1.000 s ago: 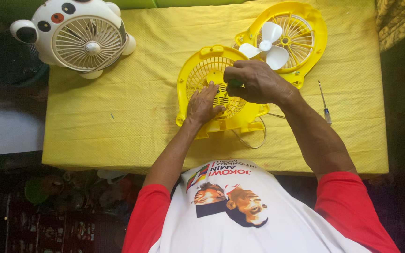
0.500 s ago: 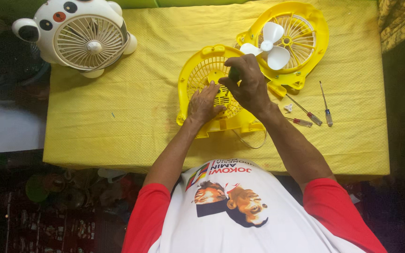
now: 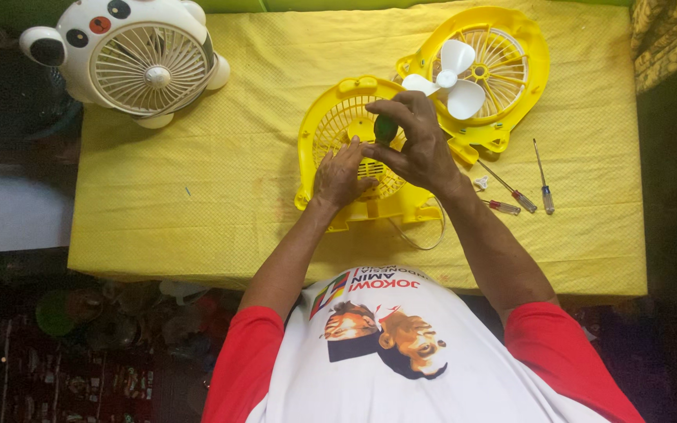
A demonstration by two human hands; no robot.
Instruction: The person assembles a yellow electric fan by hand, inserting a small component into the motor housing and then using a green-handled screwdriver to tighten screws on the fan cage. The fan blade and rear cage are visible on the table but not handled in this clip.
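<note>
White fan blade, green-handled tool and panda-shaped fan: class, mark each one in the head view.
white fan blade point(image 3: 448, 78), head view, on its centre hub.
green-handled tool point(image 3: 385, 129), head view, on the handle showing between the right hand's fingers.
panda-shaped fan point(image 3: 150, 74), head view, on its front grille.

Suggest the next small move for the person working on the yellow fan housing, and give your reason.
Probably turn the green-handled screwdriver while pressing down. The right hand holds it upright over the grille of the yellow fan housing, and the left hand lies flat on the housing, steadying it. The tip is hidden, so this is only likely.
</note>
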